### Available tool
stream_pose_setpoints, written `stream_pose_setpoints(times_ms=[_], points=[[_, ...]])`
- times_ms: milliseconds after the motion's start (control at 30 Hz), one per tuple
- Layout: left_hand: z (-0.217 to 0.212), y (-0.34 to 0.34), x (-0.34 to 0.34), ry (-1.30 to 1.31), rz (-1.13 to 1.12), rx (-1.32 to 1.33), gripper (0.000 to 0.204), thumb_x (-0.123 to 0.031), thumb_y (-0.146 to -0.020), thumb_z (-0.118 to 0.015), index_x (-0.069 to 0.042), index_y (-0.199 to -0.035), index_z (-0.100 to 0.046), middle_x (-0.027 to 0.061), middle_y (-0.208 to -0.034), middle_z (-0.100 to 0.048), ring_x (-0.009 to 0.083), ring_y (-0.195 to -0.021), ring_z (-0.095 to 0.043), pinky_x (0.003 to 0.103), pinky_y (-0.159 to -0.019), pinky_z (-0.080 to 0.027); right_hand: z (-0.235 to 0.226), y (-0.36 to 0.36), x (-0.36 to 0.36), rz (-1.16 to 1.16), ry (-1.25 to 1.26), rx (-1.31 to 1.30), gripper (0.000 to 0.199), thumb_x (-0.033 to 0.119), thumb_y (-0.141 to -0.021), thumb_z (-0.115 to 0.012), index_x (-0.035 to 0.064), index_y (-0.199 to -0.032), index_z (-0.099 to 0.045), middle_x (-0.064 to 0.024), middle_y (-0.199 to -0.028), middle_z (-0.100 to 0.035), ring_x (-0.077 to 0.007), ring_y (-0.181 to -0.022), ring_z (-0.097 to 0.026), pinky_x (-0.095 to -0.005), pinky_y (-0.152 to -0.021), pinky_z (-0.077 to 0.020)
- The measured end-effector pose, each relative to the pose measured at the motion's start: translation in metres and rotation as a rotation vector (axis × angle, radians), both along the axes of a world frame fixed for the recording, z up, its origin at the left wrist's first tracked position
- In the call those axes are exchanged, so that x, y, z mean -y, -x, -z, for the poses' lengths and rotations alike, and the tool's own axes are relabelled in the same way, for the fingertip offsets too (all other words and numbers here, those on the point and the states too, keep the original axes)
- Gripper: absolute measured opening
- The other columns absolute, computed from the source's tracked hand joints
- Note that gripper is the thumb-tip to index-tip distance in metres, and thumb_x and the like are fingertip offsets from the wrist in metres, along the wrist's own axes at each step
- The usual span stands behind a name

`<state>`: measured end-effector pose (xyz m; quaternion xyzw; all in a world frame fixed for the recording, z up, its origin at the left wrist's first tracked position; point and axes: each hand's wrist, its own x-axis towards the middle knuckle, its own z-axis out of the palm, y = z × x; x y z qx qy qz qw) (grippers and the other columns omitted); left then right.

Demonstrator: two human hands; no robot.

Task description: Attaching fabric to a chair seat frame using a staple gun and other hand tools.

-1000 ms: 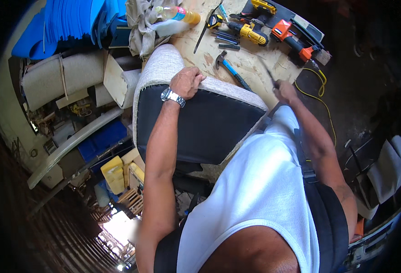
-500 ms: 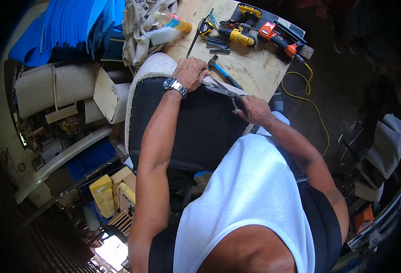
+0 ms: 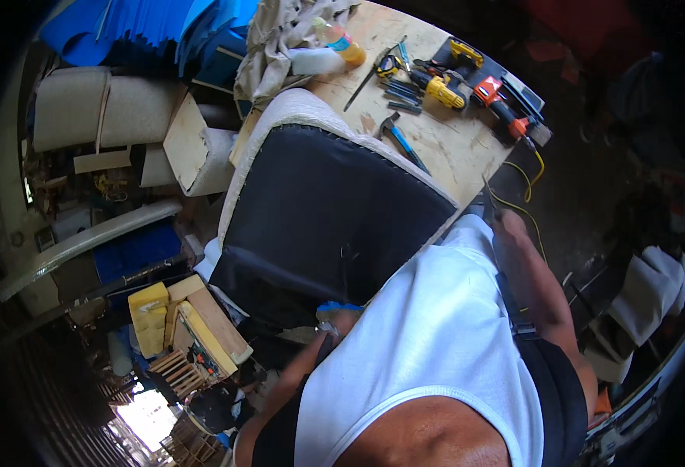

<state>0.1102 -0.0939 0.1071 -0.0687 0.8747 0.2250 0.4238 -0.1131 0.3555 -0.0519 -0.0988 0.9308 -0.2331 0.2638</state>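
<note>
An upholstered piece (image 3: 334, 194) stands against the worktable, its underside covered in black cloth and its edges wrapped in light grey woven fabric. My right hand (image 3: 511, 226) has its fingers closed round the scissors (image 3: 488, 191), beside the table's right corner and away from the cloth. Down by the lower edge of the black cloth is my left hand (image 3: 344, 321), blurred and partly hidden by my shirt, close to a small blue item (image 3: 338, 307). Its fingers do not show clearly.
On the wooden worktable (image 3: 397, 47) lie a hammer (image 3: 403, 142), a yellow drill (image 3: 442, 90), an orange-and-black air tool (image 3: 499, 105) and a tape measure (image 3: 389, 65). A bottle (image 3: 342, 45) lies on crumpled cloth. A yellow hose (image 3: 523, 206) trails down at right. Foam blocks (image 3: 149, 317) are piled lower left.
Both hands have left the fabric edge. My left hand came down toward my waist; my right hand drew back to the right with the scissors. The view has shifted slightly.
</note>
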Motion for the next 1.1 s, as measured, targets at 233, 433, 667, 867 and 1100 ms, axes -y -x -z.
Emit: stream_pose_setpoints(times_ms=[233, 433, 667, 867, 1100], points=[[-0.187, -0.106, 0.07, 0.039, -0.075, -0.096, 0.03, -0.024, -0.095, -0.05, 0.002, -0.086, -0.064, 0.0218, -0.084, -0.066, 0.0346, -0.079, -0.065, 0.044, -0.074, -0.052, -0.11, 0.093, 0.047, 0.567, 0.3, 0.506, 0.034, 0.033, -0.089, -0.062, -0.0015, -0.088, -0.062, -0.0242, -0.093, -0.067, -0.0417, -0.092, -0.065, -0.0477, -0.081, -0.0493], [-0.137, 0.129, -0.021, 0.148, -0.524, -0.738, 0.034, -0.019, -0.089, -0.062, 0.003, -0.115, -0.063, 0.0242, -0.124, -0.061, 0.0402, -0.116, -0.057, 0.046, -0.102, -0.044, -0.097, 0.159, 0.134, -0.221, 0.168, 0.041, 0.027, 0.026, -0.089, -0.062, 0.0007, -0.098, -0.061, -0.0271, -0.09, -0.067, -0.0454, -0.089, -0.064, -0.0521, -0.078, -0.05], [-0.12, 0.285, -0.029, 0.63, -0.313, -0.94, 0.073, -0.034, -0.085, -0.071, -0.003, -0.143, -0.041, 0.0216, -0.155, -0.029, 0.0502, -0.142, -0.022, 0.052, -0.116, -0.026, 0.043, 0.158, 0.108, -0.406, 0.188, -0.063, 0.021, 0.006, -0.085, -0.049, 0.0019, -0.101, -0.062, -0.028, -0.095, -0.065, -0.0432, -0.089, -0.064, -0.0505, -0.08, -0.0511], [-0.108, 0.245, -0.058, 0.777, -0.188, -0.65, 0.095, -0.044, -0.08, -0.074, -0.005, -0.152, -0.026, 0.0204, -0.162, -0.012, 0.0505, -0.146, -0.011, 0.065, -0.112, -0.023, -0.005, 0.22, 0.089, -0.196, 0.11, -0.249, 0.034, 0.009, -0.089, -0.05, 0.0042, -0.122, -0.059, -0.0225, -0.114, -0.063, -0.0398, -0.105, -0.061, -0.0493, -0.091, -0.049], [-0.118, 0.212, -0.034, 0.427, -0.344, -0.886, 0.049, -0.036, -0.087, -0.067, -0.004, -0.123, -0.062, 0.0157, -0.147, -0.044, 0.0383, -0.135, -0.04, 0.046, -0.108, -0.038, 0.072, 0.243, 0.027, -0.672, 0.046, -0.174, 0.025, 0.019, -0.09, -0.056, 0.0009, -0.104, -0.064, -0.024, -0.09, -0.066, -0.0438, -0.093, -0.063, -0.0513, -0.08, -0.0507]])
